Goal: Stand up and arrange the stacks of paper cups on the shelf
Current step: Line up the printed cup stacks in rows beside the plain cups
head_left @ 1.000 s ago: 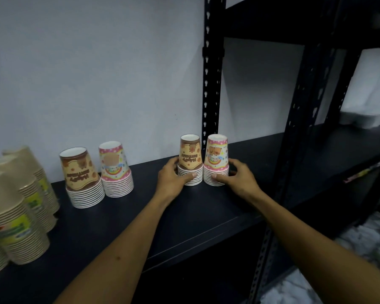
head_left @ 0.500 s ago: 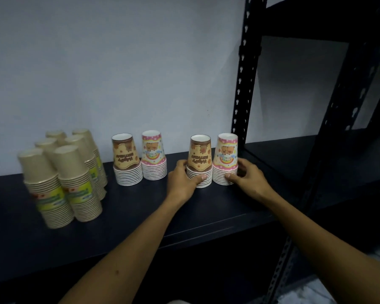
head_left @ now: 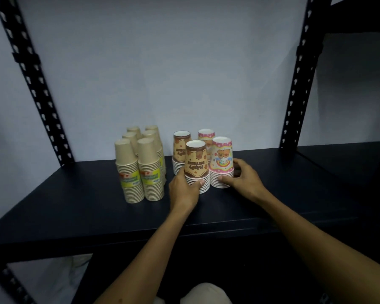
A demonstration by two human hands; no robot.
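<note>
On the dark shelf [head_left: 75, 200] two upside-down stacks stand side by side at the front: a brown birthday-print cup stack [head_left: 196, 165] and a pink bear-print cup stack [head_left: 221, 161]. My left hand [head_left: 184, 189] grips the base of the brown stack, thumb across its rims. My right hand [head_left: 242, 178] holds the base of the pink stack. Right behind them stand a second brown stack [head_left: 180, 148] and a second pink stack [head_left: 205, 134], partly hidden. Several plain kraft cup stacks [head_left: 140, 163] with yellow-green labels stand close on the left.
Black perforated uprights rise at the left [head_left: 31, 80] and right [head_left: 298, 73] against a pale wall. The shelf's front edge [head_left: 140, 240] runs below my forearms. A neighbouring dark shelf [head_left: 349, 159] continues to the right.
Both hands have slid the front brown and pink stacks leftward along the shelf, until they stand directly in front of the other brown and pink pair. The view has swung left too.
</note>
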